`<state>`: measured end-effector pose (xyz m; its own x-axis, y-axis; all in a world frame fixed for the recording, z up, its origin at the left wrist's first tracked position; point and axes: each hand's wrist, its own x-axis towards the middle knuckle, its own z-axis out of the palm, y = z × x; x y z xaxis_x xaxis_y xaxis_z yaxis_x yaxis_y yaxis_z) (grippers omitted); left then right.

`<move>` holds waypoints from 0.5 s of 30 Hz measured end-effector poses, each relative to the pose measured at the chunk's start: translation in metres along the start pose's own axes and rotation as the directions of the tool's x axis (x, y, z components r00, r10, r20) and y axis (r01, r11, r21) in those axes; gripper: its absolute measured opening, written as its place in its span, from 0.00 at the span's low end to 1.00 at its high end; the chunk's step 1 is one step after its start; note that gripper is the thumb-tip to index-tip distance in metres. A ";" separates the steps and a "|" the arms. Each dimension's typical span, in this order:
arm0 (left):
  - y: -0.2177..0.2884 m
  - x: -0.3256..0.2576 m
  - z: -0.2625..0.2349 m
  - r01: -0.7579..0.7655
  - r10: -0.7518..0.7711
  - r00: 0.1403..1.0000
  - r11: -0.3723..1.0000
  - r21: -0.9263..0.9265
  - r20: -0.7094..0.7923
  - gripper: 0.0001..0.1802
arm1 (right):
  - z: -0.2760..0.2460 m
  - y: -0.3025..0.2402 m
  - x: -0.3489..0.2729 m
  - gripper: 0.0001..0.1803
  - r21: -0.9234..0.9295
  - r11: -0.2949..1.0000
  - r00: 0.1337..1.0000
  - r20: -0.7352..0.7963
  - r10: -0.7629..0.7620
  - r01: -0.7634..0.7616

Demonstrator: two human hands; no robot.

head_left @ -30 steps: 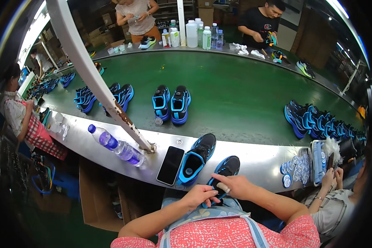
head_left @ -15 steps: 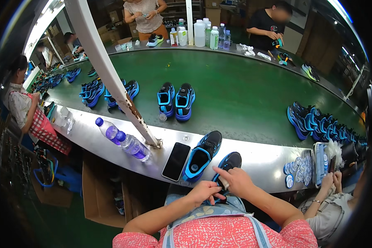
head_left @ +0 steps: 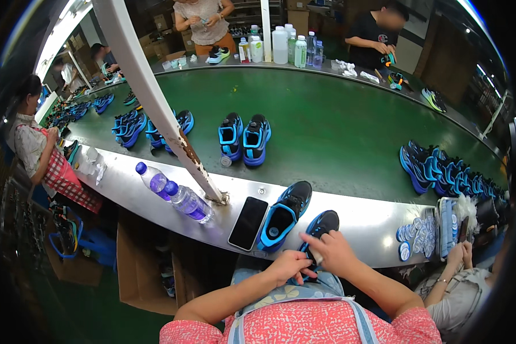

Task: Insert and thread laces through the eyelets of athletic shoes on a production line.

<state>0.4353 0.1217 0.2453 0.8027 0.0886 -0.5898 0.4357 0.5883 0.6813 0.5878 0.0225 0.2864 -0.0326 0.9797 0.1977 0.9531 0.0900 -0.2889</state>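
A black sneaker with blue trim point(head_left: 327, 221) lies at the near edge of the metal ledge, toe pointing away from me. At its heel end my left hand point(head_left: 290, 267) is closed on the shoe, fingers curled at the opening. My right hand point(head_left: 335, 253) bends over the same shoe with its index finger stretched toward the upper. A small pale thing point(head_left: 316, 255) shows under the right fingers, too blurred to name. The matching sneaker point(head_left: 285, 217) stands just left, a round sticker visible on its insole. Beside that lies a black-screened phone point(head_left: 248, 223).
Two water bottles point(head_left: 188, 202) stand left of a white post point(head_left: 160, 109). A sneaker pair point(head_left: 257, 140) sits on the green belt point(head_left: 327, 126), with more sneakers point(head_left: 436, 169) lined up right. Round stickers point(head_left: 421, 236) lie on the ledge near a co-worker's hands point(head_left: 460, 252).
The whole view has shifted slightly. Both hands stay at the same sneaker, with only small finger movement.
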 end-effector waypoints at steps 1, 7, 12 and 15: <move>0.003 0.002 0.000 -0.003 0.003 1.000 1.000 -0.028 -0.001 0.12 | 0.012 0.009 0.000 0.30 0.086 0.993 0.996 0.040 0.081 -0.084; 0.002 0.000 0.001 0.025 -0.025 1.000 0.999 -0.045 -0.003 0.11 | 0.001 -0.002 -0.004 0.29 -0.075 0.996 0.997 -0.064 -0.046 0.041; 0.001 0.003 0.000 0.002 0.000 1.000 0.995 -0.097 0.021 0.11 | 0.010 0.006 0.000 0.32 0.093 0.993 0.996 -0.047 0.078 -0.073; 0.005 -0.001 0.000 0.018 -0.019 1.000 0.998 -0.060 -0.005 0.11 | 0.003 0.002 0.001 0.29 -0.066 0.994 0.994 -0.069 -0.090 0.085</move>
<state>0.4366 0.1241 0.2495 0.7924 0.0816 -0.6045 0.4250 0.6370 0.6431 0.5885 0.0238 0.2835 -0.0970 0.9530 0.2872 0.9646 0.1610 -0.2086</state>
